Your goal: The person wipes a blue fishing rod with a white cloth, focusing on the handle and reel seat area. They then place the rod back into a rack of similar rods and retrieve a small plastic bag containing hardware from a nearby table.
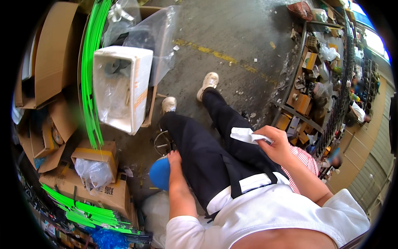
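My right hand (273,143) is closed on a crumpled white piece of paper or tissue (243,135), held above my right thigh. The paper's loose end sticks out to the left of my fingers. Low at my left side, my left hand (174,157) has its fingers bent at the edge of a round blue seat (160,173). Part of that seat is behind my forearm, and the fingertips are hard to make out. A metal ring (163,142) shows just beyond the seat, beside my leg.
An open white foam box (141,89) with clear plastic inside stands at front left, beside bright green strips (89,83). Cardboard boxes (89,186) crowd the left. Shelving (286,97) loaded with boxes and bags runs along the right. Red-and-white striped material (304,162) lies by my right hip.
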`<action>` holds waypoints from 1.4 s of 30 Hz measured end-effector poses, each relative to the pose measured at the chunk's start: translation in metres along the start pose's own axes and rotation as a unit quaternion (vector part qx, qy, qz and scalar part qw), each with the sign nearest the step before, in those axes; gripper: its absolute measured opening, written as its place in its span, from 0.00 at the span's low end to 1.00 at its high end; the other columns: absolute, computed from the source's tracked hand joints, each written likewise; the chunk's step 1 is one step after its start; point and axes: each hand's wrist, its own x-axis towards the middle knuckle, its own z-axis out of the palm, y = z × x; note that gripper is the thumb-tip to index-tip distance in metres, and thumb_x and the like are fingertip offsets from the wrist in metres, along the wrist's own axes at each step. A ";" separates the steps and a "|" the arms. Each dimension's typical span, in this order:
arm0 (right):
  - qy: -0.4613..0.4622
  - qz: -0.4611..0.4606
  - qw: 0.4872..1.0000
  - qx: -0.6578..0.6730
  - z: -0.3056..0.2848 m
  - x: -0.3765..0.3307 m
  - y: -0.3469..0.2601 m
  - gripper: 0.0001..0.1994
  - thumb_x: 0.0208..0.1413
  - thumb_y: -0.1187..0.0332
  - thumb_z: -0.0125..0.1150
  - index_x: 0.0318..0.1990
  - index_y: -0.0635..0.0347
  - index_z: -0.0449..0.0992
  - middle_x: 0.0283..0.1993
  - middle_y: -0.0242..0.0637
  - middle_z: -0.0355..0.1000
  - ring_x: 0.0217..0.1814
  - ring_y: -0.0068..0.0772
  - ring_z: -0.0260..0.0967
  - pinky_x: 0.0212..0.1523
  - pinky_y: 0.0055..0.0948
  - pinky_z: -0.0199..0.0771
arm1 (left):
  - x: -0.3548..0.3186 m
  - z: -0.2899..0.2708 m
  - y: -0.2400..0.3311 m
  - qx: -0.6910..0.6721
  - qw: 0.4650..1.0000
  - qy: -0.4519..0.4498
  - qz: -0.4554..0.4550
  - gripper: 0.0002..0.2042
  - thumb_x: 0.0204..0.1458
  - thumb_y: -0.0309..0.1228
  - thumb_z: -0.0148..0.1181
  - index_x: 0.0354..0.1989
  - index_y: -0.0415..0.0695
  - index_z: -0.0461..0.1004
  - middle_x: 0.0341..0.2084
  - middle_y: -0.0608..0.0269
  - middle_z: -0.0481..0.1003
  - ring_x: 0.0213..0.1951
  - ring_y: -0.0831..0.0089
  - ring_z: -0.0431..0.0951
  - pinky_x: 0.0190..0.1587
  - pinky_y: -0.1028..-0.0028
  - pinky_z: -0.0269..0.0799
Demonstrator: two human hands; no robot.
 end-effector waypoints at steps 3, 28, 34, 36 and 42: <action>0.005 -0.026 1.000 -0.014 -0.043 0.017 0.032 0.10 0.42 0.82 0.59 0.35 0.65 0.77 0.32 0.42 0.75 0.35 0.40 0.74 0.35 0.28 0.72 | -0.010 -0.030 0.021 0.077 0.997 -0.011 0.029 0.13 0.57 0.32 0.42 0.44 0.53 0.75 0.45 0.69 0.74 0.52 0.65 0.69 0.53 0.56 0.60; 0.029 0.051 0.998 0.039 -0.315 0.215 0.138 0.10 0.44 0.78 0.61 0.37 0.62 0.77 0.34 0.43 0.74 0.37 0.45 0.73 0.38 0.34 0.72 | 0.104 -0.282 0.202 0.139 0.988 -0.068 0.019 0.14 0.58 0.34 0.41 0.41 0.54 0.76 0.43 0.61 0.76 0.53 0.64 0.71 0.57 0.55 0.58; 0.068 0.093 0.993 0.017 -0.374 0.243 0.180 0.09 0.45 0.78 0.60 0.37 0.63 0.77 0.34 0.43 0.75 0.38 0.46 0.74 0.38 0.34 0.72 | 0.085 -0.292 0.211 0.190 0.976 0.037 0.098 0.13 0.57 0.35 0.43 0.42 0.53 0.77 0.45 0.63 0.74 0.54 0.62 0.68 0.57 0.56 0.56; 0.050 0.085 0.995 0.011 -0.392 0.249 0.195 0.09 0.45 0.77 0.60 0.36 0.63 0.77 0.35 0.44 0.75 0.38 0.47 0.74 0.38 0.34 0.72 | 0.107 -0.296 0.221 0.212 0.974 0.001 0.076 0.14 0.57 0.35 0.43 0.42 0.52 0.77 0.45 0.63 0.74 0.54 0.63 0.68 0.57 0.57 0.56; 0.017 0.061 0.998 0.003 -0.442 0.269 0.255 0.08 0.46 0.78 0.60 0.36 0.63 0.76 0.34 0.43 0.74 0.37 0.47 0.73 0.39 0.34 0.72 | 0.156 -0.302 0.249 0.242 0.963 -0.117 -0.020 0.15 0.55 0.32 0.43 0.35 0.51 0.81 0.40 0.65 0.78 0.50 0.66 0.72 0.53 0.59 0.59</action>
